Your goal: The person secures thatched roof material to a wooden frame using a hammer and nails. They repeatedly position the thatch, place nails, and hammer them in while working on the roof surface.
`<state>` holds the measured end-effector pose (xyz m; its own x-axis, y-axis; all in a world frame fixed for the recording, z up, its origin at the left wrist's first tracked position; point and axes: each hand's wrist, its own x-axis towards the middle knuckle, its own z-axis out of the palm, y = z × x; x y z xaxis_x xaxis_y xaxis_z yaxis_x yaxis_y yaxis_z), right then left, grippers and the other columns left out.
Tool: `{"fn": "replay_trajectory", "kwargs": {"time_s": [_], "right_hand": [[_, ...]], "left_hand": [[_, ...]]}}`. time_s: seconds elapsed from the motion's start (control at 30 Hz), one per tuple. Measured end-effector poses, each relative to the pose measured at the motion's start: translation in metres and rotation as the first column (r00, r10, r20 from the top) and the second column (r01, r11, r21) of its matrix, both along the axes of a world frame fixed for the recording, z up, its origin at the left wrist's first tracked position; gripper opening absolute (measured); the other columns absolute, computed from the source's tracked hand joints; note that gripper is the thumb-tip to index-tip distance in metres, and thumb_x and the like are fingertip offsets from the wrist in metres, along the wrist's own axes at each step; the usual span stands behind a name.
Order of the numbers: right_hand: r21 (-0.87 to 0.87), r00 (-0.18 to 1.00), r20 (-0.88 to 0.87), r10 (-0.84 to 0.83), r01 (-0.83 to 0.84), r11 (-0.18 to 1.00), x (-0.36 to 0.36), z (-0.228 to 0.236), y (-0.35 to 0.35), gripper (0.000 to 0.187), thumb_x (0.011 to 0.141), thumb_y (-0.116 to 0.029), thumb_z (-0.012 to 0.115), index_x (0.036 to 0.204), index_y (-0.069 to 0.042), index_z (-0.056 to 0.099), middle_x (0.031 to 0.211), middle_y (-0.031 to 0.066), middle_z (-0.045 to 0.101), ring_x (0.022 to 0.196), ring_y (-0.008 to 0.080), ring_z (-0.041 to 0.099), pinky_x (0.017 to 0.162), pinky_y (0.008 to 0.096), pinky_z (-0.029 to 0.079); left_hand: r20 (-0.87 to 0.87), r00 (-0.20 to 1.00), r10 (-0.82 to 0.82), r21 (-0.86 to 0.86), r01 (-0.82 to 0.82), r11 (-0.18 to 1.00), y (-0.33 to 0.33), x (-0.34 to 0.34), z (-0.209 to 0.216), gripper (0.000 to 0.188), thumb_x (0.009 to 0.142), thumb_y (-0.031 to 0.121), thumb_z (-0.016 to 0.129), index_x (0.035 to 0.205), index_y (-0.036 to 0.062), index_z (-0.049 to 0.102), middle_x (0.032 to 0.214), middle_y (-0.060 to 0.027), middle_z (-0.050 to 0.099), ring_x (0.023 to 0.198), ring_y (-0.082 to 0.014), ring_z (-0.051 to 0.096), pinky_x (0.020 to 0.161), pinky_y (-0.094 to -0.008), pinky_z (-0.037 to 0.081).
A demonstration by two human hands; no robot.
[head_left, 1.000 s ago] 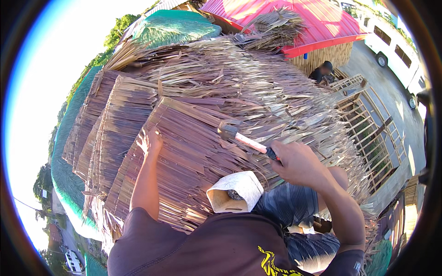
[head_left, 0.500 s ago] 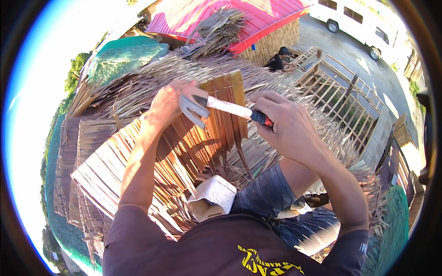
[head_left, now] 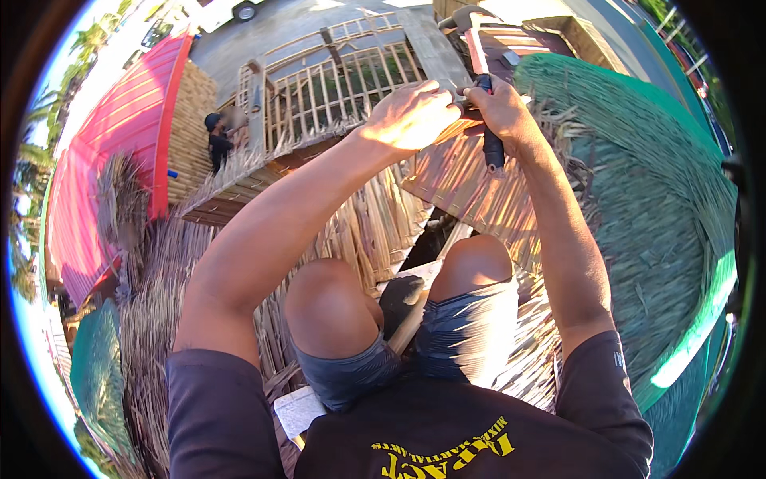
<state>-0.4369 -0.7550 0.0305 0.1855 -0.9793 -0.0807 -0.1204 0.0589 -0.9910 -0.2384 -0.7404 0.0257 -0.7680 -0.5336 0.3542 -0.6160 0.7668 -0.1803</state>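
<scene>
My left hand is closed at the right end of a long brown thatch panel, which passes behind my left forearm. Its fingertips meet those of my right hand; anything small pinched between them is too hard to make out. My right hand grips a claw hammer upright around its black handle. The hammer's metal head rises above the fist, at the far side. Below my hands lies a reddish-brown sheet of overlapping leaf strips, sunlit, on the roof slope.
I sit on a dry thatched roof, knees raised, beside a dark gap with a wooden beam. Green netting covers the thatch at right. A pink metal roof stands left. A person is below, near a bamboo slat frame.
My view has turned to the right. Both hands have moved farther out, the thatch panel now stretches leftward from them, and the hammer has swung from sideways to upright.
</scene>
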Motion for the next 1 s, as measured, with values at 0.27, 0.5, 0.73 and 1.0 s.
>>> {"fn": "replay_trajectory", "kwargs": {"time_s": [0.27,0.5,0.73,1.0], "right_hand": [[0.015,0.576,-0.393,-0.717,0.783,0.622,-0.181,-0.275,0.022,0.032,0.082,-0.033,0.064,0.083,-0.001,0.061,0.069,0.0113,0.064,0.064,0.0245,0.063,0.065,0.0402,0.052],[-0.105,0.296,-0.393,-0.871,0.926,0.362,-0.247,-0.376,0.063,0.034,0.080,-0.034,0.068,0.091,-0.004,0.056,0.077,0.0083,0.059,0.068,0.0200,0.059,0.065,0.0391,0.051],[-0.125,0.327,-0.065,-0.943,0.934,0.333,-0.268,-0.325,0.068,0.026,0.095,-0.021,0.069,0.104,-0.008,0.048,0.079,0.0066,0.064,0.062,0.0148,0.067,0.053,0.0288,0.056],[0.172,0.320,-0.079,-0.944,0.937,0.304,-0.266,-0.443,0.154,0.015,0.092,-0.014,0.064,0.097,-0.004,0.054,0.077,0.0076,0.065,0.059,0.0154,0.064,0.052,0.0298,0.051]], "left_hand": [[-0.482,0.873,0.078,0.764,0.375,0.525,0.017,-0.123,-0.208,0.012,0.090,0.010,0.066,0.100,0.0037,0.064,0.095,-0.0164,0.065,0.093,-0.0368,0.063,0.082,-0.0447,0.052],[0.114,0.348,0.931,0.868,0.420,-0.263,-0.039,-0.123,-0.304,0.030,0.098,0.027,0.067,0.124,0.0173,0.056,0.125,-0.0048,0.058,0.106,-0.0238,0.057,0.089,-0.0428,0.051],[0.004,0.041,0.999,0.840,0.542,-0.026,-0.108,-0.213,-0.313,0.015,0.098,0.016,0.065,0.110,0.0117,0.058,0.095,-0.0027,0.058,0.084,-0.0156,0.061,0.071,-0.0341,0.057],[-0.093,0.163,0.982,0.713,0.699,-0.049,-0.016,-0.186,-0.415,0.014,0.099,0.013,0.065,0.111,0.0128,0.057,0.100,-0.0008,0.060,0.094,-0.0138,0.059,0.087,-0.0346,0.054]]}}
